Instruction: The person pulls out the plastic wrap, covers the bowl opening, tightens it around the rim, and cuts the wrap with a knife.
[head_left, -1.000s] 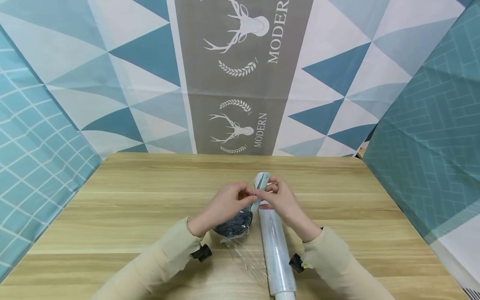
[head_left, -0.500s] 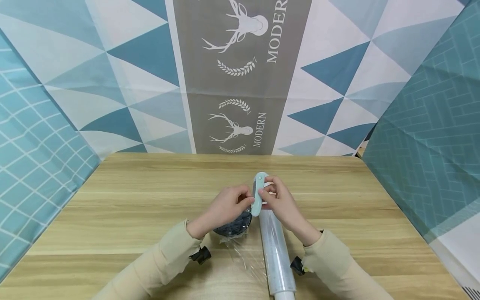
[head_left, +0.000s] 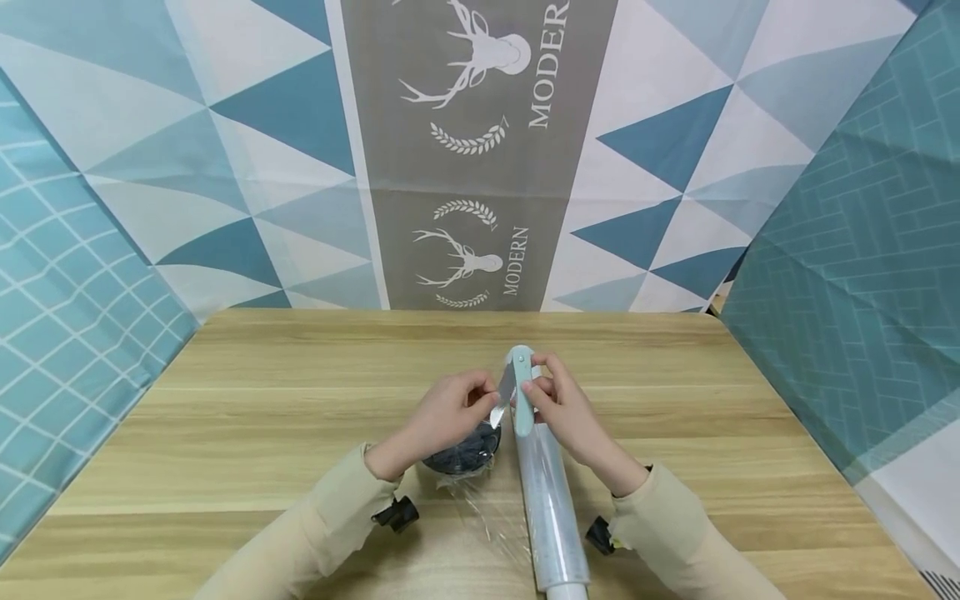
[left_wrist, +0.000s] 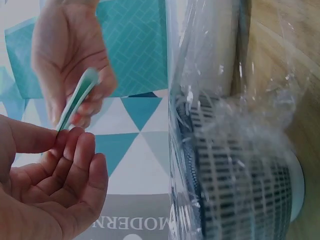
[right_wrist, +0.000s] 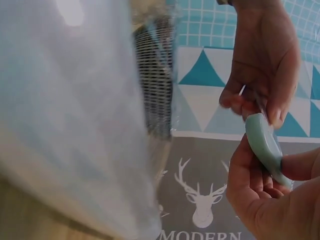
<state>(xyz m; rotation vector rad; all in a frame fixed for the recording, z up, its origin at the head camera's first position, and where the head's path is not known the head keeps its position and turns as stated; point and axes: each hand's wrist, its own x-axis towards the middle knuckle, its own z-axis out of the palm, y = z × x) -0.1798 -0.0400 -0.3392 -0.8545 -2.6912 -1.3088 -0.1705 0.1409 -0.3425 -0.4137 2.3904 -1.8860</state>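
Pale-green knife (head_left: 522,421) above the bench (head_left: 300,417) is now part-unfolded, blade (head_left: 507,383) swung wider than a moment ago, left hand (head_left: 450,411) pinching it, right hand's (head_left: 572,412) fingers gripping the handle (head_left: 521,373).

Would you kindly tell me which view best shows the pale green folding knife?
The head view: the pale green folding knife shows its handle's flat side and its silver blade angled out. The left wrist view shows it nearly edge-on; the right wrist view shows mainly the handle's rounded end.
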